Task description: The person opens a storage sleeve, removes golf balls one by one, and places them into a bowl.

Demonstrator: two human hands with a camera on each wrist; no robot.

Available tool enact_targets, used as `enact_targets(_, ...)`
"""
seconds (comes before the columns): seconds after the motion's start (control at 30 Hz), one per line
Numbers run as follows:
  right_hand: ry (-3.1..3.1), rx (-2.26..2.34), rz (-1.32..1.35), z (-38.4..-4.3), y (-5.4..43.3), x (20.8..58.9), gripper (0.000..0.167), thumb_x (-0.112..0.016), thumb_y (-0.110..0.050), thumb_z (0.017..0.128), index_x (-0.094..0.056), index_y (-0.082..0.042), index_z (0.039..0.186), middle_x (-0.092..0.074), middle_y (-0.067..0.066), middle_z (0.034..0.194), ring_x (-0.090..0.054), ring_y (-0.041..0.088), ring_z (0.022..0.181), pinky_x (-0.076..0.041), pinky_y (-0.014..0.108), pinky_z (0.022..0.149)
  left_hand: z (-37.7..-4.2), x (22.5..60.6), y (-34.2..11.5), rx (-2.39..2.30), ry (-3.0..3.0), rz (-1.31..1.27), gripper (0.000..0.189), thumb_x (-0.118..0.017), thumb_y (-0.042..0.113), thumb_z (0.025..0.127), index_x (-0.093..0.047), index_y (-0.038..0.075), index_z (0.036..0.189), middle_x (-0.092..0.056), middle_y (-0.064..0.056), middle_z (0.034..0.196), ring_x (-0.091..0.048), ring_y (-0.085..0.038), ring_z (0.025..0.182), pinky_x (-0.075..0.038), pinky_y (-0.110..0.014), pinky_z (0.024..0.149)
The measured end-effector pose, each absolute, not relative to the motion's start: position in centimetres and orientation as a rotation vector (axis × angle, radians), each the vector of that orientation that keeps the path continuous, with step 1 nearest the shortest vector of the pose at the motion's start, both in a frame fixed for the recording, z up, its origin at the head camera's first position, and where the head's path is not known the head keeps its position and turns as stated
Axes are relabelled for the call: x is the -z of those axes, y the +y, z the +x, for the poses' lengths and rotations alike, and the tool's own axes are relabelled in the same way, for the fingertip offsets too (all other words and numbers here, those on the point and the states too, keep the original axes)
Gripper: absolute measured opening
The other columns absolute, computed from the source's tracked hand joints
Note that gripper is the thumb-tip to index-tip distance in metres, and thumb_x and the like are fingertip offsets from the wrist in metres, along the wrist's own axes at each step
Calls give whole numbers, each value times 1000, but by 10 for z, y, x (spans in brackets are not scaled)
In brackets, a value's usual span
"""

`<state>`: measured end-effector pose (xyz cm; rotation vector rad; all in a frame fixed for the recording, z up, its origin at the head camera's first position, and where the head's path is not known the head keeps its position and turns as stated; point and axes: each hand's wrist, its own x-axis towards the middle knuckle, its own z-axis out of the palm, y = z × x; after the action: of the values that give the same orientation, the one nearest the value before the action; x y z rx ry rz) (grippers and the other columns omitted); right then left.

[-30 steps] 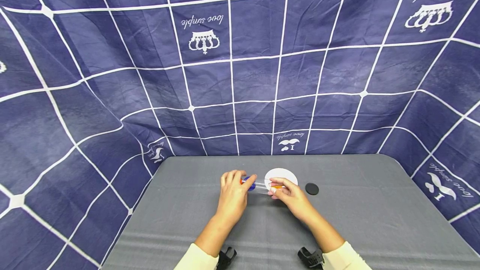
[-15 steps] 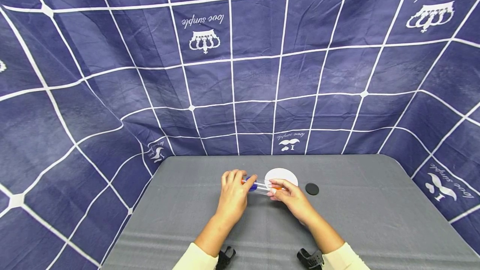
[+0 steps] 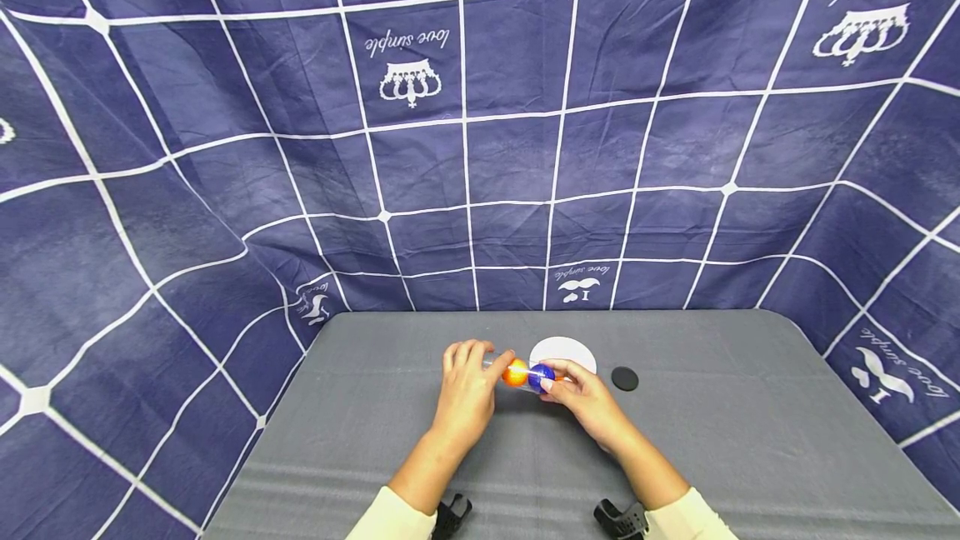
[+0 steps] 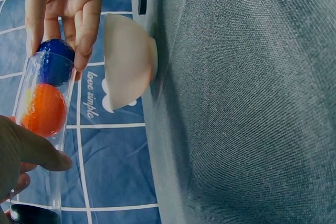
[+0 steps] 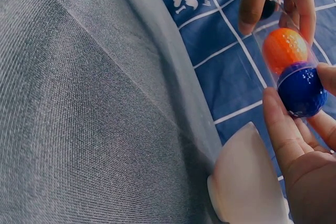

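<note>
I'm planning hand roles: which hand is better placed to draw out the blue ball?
Probably the right hand: it pinches the blue ball, which pokes from the open end of the clear tube. The left hand grips the tube beyond the orange ball.

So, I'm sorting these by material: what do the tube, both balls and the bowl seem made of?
Tube: glossy, probably plastic; its wall is clear, with streaky glare.
Orange ball and blue ball: likely shiny plastic; small highlights dot their textured surfaces.
Bowl: smooth ceramic or plastic; its even, pale surface leaves that open.
</note>
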<state>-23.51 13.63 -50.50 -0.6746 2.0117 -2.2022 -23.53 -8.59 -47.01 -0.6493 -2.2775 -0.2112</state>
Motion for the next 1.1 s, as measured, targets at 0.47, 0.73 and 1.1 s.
enact_targets(0.47, 2034, 2205, -695, -234, 138, 504, 42, -57, -2, 100, -46, 18, 136, -53, 40, 125, -71, 9, 100, -59, 40, 91, -234, 472, -87, 272, -2316, -646, 61, -75, -8, 65, -71, 26, 115, -65, -6, 110, -59, -28, 108, -40, -50, 98)
enact_targets(0.73, 2029, 2210, -700, -233, 140, 502, 43, -57, -2, 100, -47, 19, 136, -58, 29, 122, -72, 10, 99, -59, 43, 91, -234, 476, -88, 345, -2339, -616, 60, -80, -4, 67, -70, 28, 117, -65, -4, 111, -58, -29, 109, -41, -51, 98)
enact_targets(1.1, 2022, 2218, -671, -231, 144, 498, 43, -59, -4, 100, -49, 16, 136, -63, 11, 116, -73, 15, 99, -58, 48, 91, -231, 484, -89, 465, -2338, -580, 61, -85, -2, 65, -72, 26, 118, -67, -3, 110, -59, -29, 108, -42, -48, 97)
